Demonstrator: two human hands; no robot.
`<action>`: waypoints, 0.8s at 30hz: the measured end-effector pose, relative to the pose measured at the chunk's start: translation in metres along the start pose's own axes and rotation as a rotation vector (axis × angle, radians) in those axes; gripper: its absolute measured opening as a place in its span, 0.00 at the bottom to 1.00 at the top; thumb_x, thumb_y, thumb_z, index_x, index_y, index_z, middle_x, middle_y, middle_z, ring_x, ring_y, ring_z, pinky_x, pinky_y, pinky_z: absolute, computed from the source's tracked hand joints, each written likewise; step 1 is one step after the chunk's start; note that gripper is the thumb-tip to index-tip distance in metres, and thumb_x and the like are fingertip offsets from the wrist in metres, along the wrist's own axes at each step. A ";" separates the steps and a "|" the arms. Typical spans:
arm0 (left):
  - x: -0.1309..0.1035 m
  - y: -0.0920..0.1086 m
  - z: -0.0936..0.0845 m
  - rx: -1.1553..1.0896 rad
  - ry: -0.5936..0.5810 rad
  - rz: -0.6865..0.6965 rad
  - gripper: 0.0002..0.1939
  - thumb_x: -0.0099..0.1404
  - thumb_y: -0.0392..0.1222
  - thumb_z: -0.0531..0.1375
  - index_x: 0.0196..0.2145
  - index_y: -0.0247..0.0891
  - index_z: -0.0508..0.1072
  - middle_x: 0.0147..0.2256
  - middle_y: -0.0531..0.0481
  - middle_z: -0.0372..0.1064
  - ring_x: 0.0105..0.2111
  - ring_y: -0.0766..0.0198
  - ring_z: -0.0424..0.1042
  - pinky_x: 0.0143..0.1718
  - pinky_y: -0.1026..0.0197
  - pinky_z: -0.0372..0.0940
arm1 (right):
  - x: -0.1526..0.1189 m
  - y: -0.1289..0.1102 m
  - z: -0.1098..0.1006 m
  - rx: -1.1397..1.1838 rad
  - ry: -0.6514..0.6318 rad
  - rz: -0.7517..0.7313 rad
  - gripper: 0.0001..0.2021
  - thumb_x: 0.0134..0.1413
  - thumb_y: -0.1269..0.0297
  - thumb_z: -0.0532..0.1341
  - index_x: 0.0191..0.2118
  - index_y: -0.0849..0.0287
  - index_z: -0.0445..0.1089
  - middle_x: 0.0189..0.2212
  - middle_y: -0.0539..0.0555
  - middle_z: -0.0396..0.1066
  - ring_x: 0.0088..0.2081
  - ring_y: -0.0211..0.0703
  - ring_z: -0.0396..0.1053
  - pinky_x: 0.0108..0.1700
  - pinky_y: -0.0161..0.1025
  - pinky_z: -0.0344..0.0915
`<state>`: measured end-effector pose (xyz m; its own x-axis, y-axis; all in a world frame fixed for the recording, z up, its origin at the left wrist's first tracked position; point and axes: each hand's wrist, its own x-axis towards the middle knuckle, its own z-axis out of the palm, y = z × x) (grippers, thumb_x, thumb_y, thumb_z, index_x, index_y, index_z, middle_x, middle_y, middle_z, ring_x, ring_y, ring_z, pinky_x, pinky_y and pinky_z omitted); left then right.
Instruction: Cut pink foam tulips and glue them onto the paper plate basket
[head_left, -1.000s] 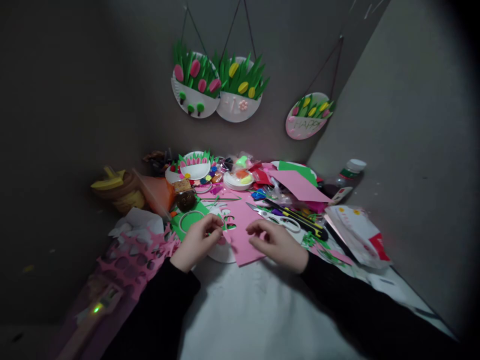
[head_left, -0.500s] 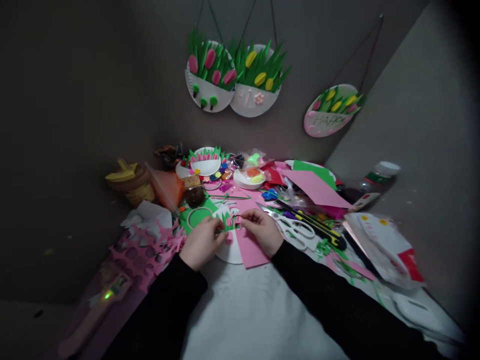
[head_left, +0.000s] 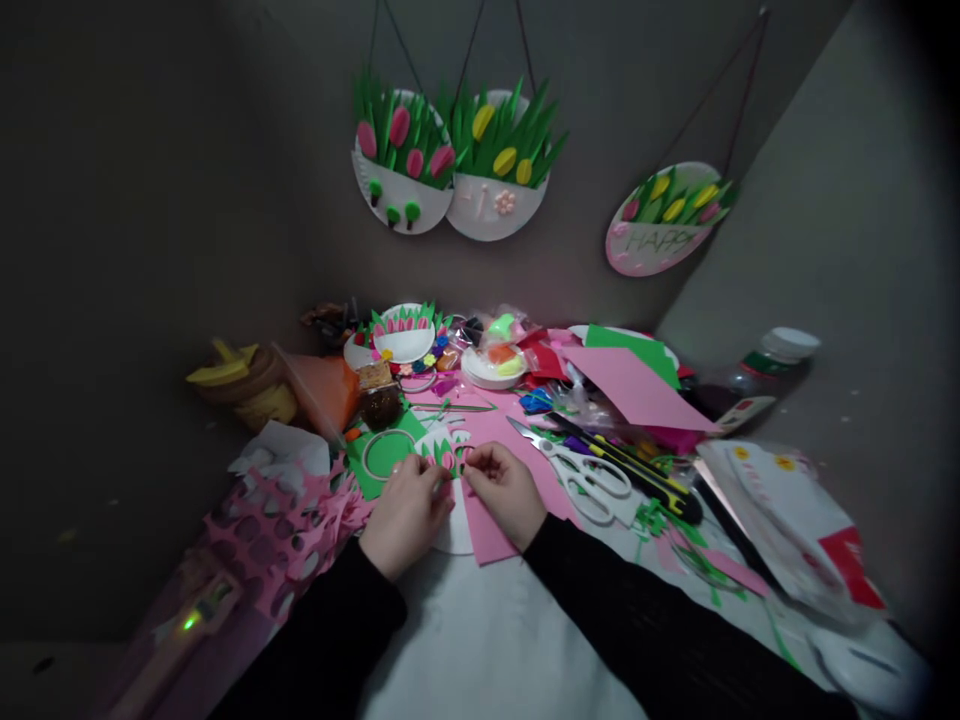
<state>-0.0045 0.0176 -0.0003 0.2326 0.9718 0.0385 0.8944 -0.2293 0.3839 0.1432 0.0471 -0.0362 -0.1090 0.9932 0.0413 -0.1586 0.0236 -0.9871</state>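
Centre frame, our left hand (head_left: 409,512) and right hand (head_left: 506,492) pinch—what, we can't tell; light fingers spare the pink sheet (head_left: 487,533).

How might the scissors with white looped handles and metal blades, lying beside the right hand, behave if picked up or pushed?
The white-handled metal scissors would probably feel stiff, given their metal blades. Lying flat, they seem unlikely to roll. Being hinged, they might swing open if lifted one-sidedly.
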 end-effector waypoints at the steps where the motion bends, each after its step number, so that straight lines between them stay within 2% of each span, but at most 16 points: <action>1: 0.000 -0.001 0.001 -0.005 0.002 0.004 0.12 0.60 0.39 0.57 0.43 0.38 0.72 0.40 0.42 0.62 0.42 0.53 0.63 0.45 0.53 0.59 | 0.000 0.000 0.000 0.006 0.004 0.005 0.08 0.43 0.62 0.64 0.29 0.58 0.65 0.24 0.47 0.65 0.24 0.36 0.64 0.26 0.35 0.64; 13: -0.002 0.001 -0.003 -0.050 0.005 -0.030 0.08 0.58 0.37 0.56 0.36 0.38 0.71 0.39 0.43 0.63 0.42 0.54 0.63 0.44 0.53 0.59 | 0.003 0.005 0.002 0.002 -0.025 -0.002 0.07 0.44 0.64 0.62 0.30 0.58 0.64 0.24 0.46 0.63 0.24 0.35 0.62 0.26 0.34 0.63; 20: 0.001 0.000 -0.001 -0.074 0.026 0.036 0.06 0.58 0.35 0.56 0.35 0.37 0.70 0.39 0.43 0.63 0.41 0.56 0.63 0.43 0.55 0.59 | 0.004 0.007 -0.001 -0.023 -0.033 0.002 0.07 0.45 0.64 0.62 0.31 0.58 0.64 0.26 0.47 0.64 0.24 0.35 0.63 0.26 0.34 0.63; 24: 0.002 0.001 -0.001 -0.066 0.045 0.117 0.05 0.60 0.34 0.53 0.32 0.37 0.69 0.36 0.45 0.64 0.37 0.58 0.64 0.39 0.57 0.59 | 0.003 0.004 -0.002 -0.013 -0.024 0.004 0.08 0.43 0.63 0.63 0.31 0.57 0.64 0.25 0.46 0.64 0.24 0.35 0.62 0.26 0.34 0.64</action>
<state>-0.0033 0.0194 0.0008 0.3149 0.9406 0.1272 0.8349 -0.3382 0.4343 0.1444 0.0503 -0.0404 -0.1326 0.9903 0.0411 -0.1453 0.0216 -0.9891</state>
